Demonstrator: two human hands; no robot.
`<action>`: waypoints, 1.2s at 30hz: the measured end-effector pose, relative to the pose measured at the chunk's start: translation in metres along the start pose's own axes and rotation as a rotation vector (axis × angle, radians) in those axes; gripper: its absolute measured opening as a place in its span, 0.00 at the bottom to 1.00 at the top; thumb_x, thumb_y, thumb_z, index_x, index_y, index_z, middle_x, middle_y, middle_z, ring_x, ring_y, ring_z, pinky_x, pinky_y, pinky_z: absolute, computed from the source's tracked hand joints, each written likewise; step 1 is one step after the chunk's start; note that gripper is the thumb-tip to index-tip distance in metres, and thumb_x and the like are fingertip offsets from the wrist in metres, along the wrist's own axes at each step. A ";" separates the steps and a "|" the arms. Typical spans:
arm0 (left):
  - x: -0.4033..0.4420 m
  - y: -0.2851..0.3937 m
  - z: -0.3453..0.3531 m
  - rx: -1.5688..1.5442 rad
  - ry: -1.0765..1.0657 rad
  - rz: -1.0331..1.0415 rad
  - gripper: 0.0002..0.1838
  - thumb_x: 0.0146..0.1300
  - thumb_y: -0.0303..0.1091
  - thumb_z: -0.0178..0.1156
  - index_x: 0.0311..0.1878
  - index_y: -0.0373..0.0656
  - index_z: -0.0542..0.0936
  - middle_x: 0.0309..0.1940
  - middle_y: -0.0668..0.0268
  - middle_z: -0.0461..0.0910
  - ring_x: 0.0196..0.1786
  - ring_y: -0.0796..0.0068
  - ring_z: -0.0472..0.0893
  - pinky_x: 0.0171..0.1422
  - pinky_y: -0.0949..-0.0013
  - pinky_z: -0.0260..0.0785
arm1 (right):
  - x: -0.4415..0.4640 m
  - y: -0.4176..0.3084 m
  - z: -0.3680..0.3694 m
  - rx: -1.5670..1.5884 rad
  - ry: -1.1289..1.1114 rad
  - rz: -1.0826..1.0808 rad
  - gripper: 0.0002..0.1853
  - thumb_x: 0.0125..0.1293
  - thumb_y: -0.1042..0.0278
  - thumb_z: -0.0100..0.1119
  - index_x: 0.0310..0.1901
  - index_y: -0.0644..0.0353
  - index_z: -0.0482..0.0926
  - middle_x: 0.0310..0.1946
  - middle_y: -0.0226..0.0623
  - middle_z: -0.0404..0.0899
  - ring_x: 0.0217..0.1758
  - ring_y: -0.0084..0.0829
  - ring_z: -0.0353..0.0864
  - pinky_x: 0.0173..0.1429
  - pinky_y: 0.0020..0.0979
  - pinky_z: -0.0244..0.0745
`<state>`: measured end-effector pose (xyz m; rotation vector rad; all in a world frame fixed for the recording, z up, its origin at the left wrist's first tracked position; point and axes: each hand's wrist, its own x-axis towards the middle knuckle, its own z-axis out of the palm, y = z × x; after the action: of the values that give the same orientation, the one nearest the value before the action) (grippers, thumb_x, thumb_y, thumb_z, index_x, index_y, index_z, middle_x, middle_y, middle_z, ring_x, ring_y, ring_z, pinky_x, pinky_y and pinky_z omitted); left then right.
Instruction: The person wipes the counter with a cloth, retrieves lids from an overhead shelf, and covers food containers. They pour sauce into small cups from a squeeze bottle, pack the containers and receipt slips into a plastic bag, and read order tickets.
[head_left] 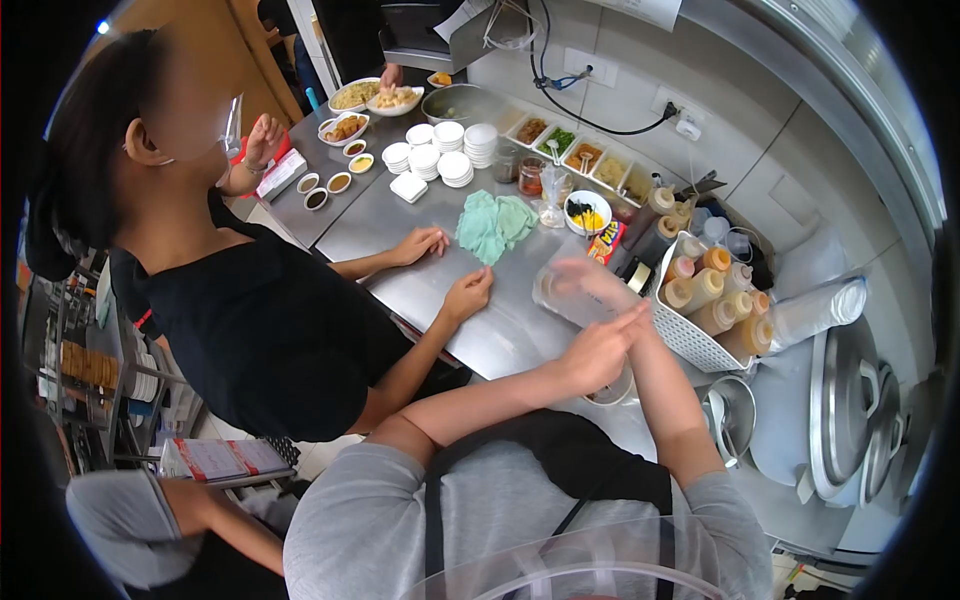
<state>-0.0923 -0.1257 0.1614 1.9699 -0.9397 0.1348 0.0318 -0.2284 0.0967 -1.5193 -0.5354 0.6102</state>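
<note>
The left hand lay with fingers outstretched against the wrist of the right hand, whose grip, blurred, could not be told. Beside the right hand, at nine o'clock, sat a clear plastic container, contact unclear. From that hand, a green cloth lay at ten o'clock, a white basket of squeeze bottles at four.
</note>
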 end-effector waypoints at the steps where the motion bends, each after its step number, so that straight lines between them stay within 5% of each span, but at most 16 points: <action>1: 0.002 -0.006 -0.007 0.022 0.025 0.002 0.32 0.38 0.14 0.49 0.55 0.33 0.67 0.63 0.53 0.57 0.52 0.51 0.72 0.51 0.61 0.69 | 0.005 0.001 -0.002 -0.004 0.002 -0.003 0.19 0.53 0.76 0.52 0.50 0.64 0.72 0.43 0.35 0.76 0.47 0.30 0.74 0.54 0.28 0.68; 6: 0.034 -0.044 -0.071 -0.114 -0.039 -0.227 0.19 0.44 0.27 0.60 0.44 0.35 0.76 0.53 0.51 0.70 0.51 0.55 0.74 0.53 0.63 0.68 | 0.033 0.004 -0.003 -0.724 -0.024 0.197 0.18 0.53 0.73 0.54 0.48 0.63 0.73 0.43 0.38 0.76 0.46 0.33 0.75 0.51 0.28 0.69; 9: 0.061 -0.099 -0.131 -0.118 0.192 -0.392 0.21 0.46 0.37 0.65 0.45 0.39 0.78 0.45 0.54 0.76 0.45 0.62 0.78 0.48 0.67 0.69 | 0.037 0.003 0.002 -1.329 -0.274 0.354 0.18 0.53 0.70 0.55 0.47 0.63 0.74 0.43 0.40 0.77 0.45 0.35 0.75 0.49 0.29 0.70; 12: 0.071 -0.152 -0.208 -0.009 0.430 -0.663 0.20 0.49 0.40 0.64 0.44 0.39 0.79 0.40 0.56 0.80 0.44 0.63 0.79 0.48 0.68 0.68 | 0.018 -0.053 0.008 -1.325 -0.290 0.393 0.18 0.53 0.68 0.57 0.46 0.62 0.75 0.43 0.42 0.77 0.44 0.37 0.76 0.47 0.29 0.71; 15: 0.069 -0.293 -0.278 0.111 0.690 -0.672 0.17 0.51 0.40 0.61 0.41 0.40 0.80 0.36 0.57 0.81 0.42 0.64 0.80 0.47 0.67 0.69 | -0.024 -0.165 0.023 -1.121 -0.034 0.131 0.15 0.51 0.70 0.60 0.42 0.62 0.76 0.41 0.44 0.77 0.42 0.42 0.76 0.47 0.33 0.71; 16: 0.073 -0.306 -0.295 0.204 0.797 -0.658 0.14 0.52 0.38 0.61 0.40 0.41 0.81 0.30 0.61 0.82 0.31 0.77 0.79 0.35 0.71 0.71 | -0.035 -0.201 0.028 -1.088 0.038 -0.040 0.14 0.51 0.70 0.60 0.41 0.63 0.76 0.39 0.43 0.78 0.42 0.43 0.76 0.46 0.33 0.71; 18: 0.095 -0.326 -0.322 0.285 0.825 -0.832 0.14 0.50 0.40 0.62 0.37 0.41 0.82 0.30 0.60 0.82 0.33 0.74 0.80 0.38 0.70 0.71 | -0.052 -0.278 0.035 -1.162 0.351 -0.326 0.14 0.52 0.70 0.61 0.41 0.61 0.78 0.42 0.38 0.78 0.42 0.33 0.78 0.42 0.32 0.73; 21: 0.143 -0.363 -0.336 0.374 0.648 -0.863 0.17 0.49 0.45 0.61 0.38 0.43 0.81 0.34 0.57 0.81 0.41 0.63 0.80 0.46 0.66 0.69 | -0.063 -0.345 0.001 -1.636 1.066 -0.896 0.14 0.50 0.78 0.61 0.41 0.64 0.77 0.44 0.41 0.76 0.51 0.34 0.74 0.55 0.31 0.67; 23: 0.169 -0.427 -0.332 0.518 0.566 -0.803 0.17 0.50 0.46 0.59 0.37 0.43 0.81 0.36 0.56 0.80 0.42 0.61 0.79 0.47 0.64 0.69 | -0.063 -0.369 -0.024 -1.941 1.320 -0.903 0.15 0.52 0.76 0.61 0.43 0.62 0.77 0.46 0.40 0.76 0.49 0.32 0.74 0.52 0.29 0.67; 25: 0.201 -0.533 -0.327 1.093 0.303 -0.470 0.19 0.55 0.50 0.52 0.36 0.44 0.80 0.40 0.53 0.78 0.46 0.57 0.77 0.49 0.59 0.68 | -0.051 -0.368 -0.042 -1.944 1.356 -0.873 0.14 0.52 0.75 0.62 0.43 0.61 0.77 0.46 0.39 0.76 0.47 0.31 0.74 0.50 0.28 0.67; 26: 0.208 -0.544 -0.327 1.184 -0.088 -0.417 0.20 0.58 0.50 0.47 0.36 0.44 0.80 0.37 0.54 0.78 0.46 0.55 0.76 0.49 0.57 0.68 | -0.048 -0.367 -0.049 -1.929 1.381 -0.869 0.14 0.52 0.73 0.63 0.43 0.60 0.78 0.47 0.39 0.76 0.45 0.30 0.74 0.49 0.27 0.68; 28: 0.215 -0.543 -0.313 1.214 0.046 -0.203 0.15 0.58 0.42 0.48 0.36 0.44 0.79 0.39 0.58 0.79 0.43 0.61 0.78 0.45 0.57 0.68 | -0.042 -0.367 -0.060 -2.044 1.398 -1.020 0.15 0.53 0.72 0.62 0.43 0.59 0.77 0.46 0.38 0.76 0.44 0.28 0.74 0.47 0.25 0.68; 29: 0.219 -0.539 -0.311 0.978 0.025 -0.157 0.10 0.57 0.36 0.49 0.33 0.46 0.80 0.37 0.62 0.80 0.39 0.64 0.79 0.40 0.55 0.70 | -0.039 -0.367 -0.064 -2.100 1.408 -1.069 0.15 0.53 0.71 0.62 0.44 0.58 0.76 0.46 0.37 0.75 0.44 0.28 0.73 0.47 0.25 0.67; 30: 0.226 -0.620 -0.323 1.065 -0.020 -0.065 0.20 0.58 0.46 0.48 0.44 0.43 0.78 0.44 0.56 0.77 0.48 0.61 0.76 0.54 0.63 0.66 | -0.036 -0.366 -0.065 -2.140 1.408 -1.065 0.16 0.54 0.71 0.61 0.46 0.58 0.75 0.47 0.38 0.74 0.46 0.27 0.72 0.49 0.24 0.66; 32: 0.243 -0.611 -0.303 0.980 -0.046 -0.360 0.18 0.57 0.45 0.50 0.42 0.42 0.78 0.42 0.57 0.77 0.46 0.61 0.76 0.52 0.61 0.67 | -0.044 -0.359 -0.076 -2.074 1.600 -0.993 0.16 0.53 0.71 0.62 0.45 0.60 0.74 0.43 0.37 0.75 0.45 0.26 0.71 0.48 0.25 0.66; 36: 0.252 -0.629 -0.286 0.986 0.014 -0.716 0.15 0.55 0.42 0.53 0.39 0.41 0.78 0.38 0.58 0.77 0.42 0.61 0.76 0.48 0.58 0.68 | -0.048 -0.369 -0.078 -2.397 1.328 -0.970 0.18 0.57 0.65 0.55 0.46 0.66 0.69 0.47 0.46 0.65 0.46 0.31 0.63 0.51 0.26 0.57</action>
<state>0.5756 0.1350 -0.0009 3.0785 -0.0477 0.2237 0.0613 -0.3035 0.4681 -2.5239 -0.6697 -2.6218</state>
